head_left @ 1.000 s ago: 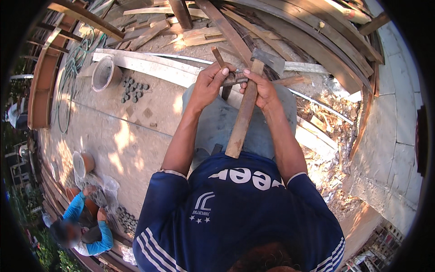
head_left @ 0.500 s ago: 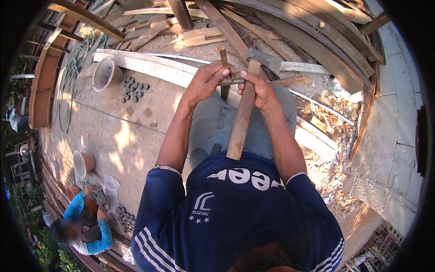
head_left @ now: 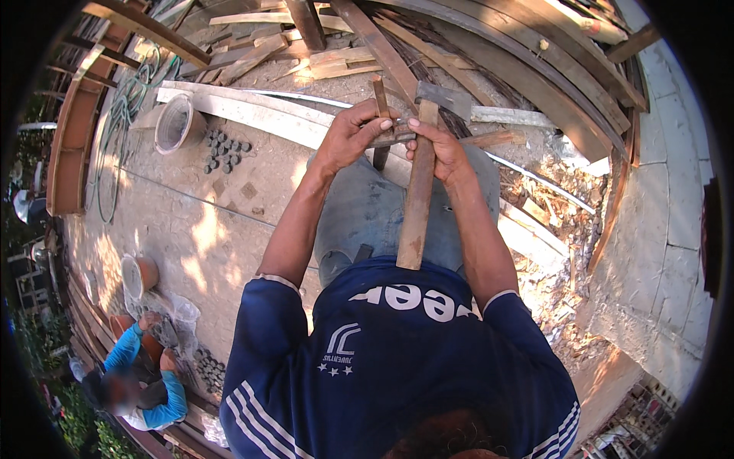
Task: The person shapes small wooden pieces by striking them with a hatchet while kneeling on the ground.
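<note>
At upper centre, your left hand (head_left: pixel 355 139) grips a thin brown stick (head_left: pixel 381 98), straighter than a second ago, beside a short dark bar (head_left: pixel 396 138); to the right, the long-handled wooden tool with a grey metal head (head_left: pixel 417 199), its lower end swung rightward, stays gripped by your right hand (head_left: pixel 443 151), suggesting slight repositioning.

On my feed: grey-brown floor (head_left: pixel 252 249) through the left half of the frame, thin dark line (head_left: pixel 229 209) crossing it, bright sun patches (head_left: pixel 208 229) scattered about. Loose boards (head_left: pixel 527 69) piled along the top and upper right; dark post (head_left: pixel 307 27) at top centre. I see a long pale beam (head_left: pixel 245 111) lying upper left of centre. Brown ribbed panel (head_left: pixel 69 180), far left. Pale jointed slab (head_left: pixel 646 222) down the right side, chips (head_left: pixel 562 321) littering the ground beside it. Greenery (head_left: pixel 76 424), lower left.
</note>
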Demonstrator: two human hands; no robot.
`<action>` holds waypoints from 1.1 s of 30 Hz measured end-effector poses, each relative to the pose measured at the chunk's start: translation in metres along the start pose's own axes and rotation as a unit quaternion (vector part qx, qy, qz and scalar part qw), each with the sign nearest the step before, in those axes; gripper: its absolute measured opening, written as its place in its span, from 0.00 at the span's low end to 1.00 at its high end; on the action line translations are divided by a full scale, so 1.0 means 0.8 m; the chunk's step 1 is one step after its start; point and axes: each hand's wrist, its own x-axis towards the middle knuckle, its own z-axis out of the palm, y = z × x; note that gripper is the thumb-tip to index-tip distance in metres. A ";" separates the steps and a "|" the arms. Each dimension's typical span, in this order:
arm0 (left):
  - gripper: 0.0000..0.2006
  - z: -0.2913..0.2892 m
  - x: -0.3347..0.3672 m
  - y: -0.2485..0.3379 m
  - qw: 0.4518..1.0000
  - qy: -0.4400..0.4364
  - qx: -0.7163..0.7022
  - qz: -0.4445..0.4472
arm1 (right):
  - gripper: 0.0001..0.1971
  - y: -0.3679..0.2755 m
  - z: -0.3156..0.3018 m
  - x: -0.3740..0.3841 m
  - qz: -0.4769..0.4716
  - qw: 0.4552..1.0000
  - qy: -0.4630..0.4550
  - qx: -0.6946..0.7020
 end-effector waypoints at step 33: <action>0.05 -0.001 0.025 -0.012 0.971 0.066 0.182 0.136 | 0.31 -0.188 0.114 -0.112 -0.256 0.915 -0.080 -0.301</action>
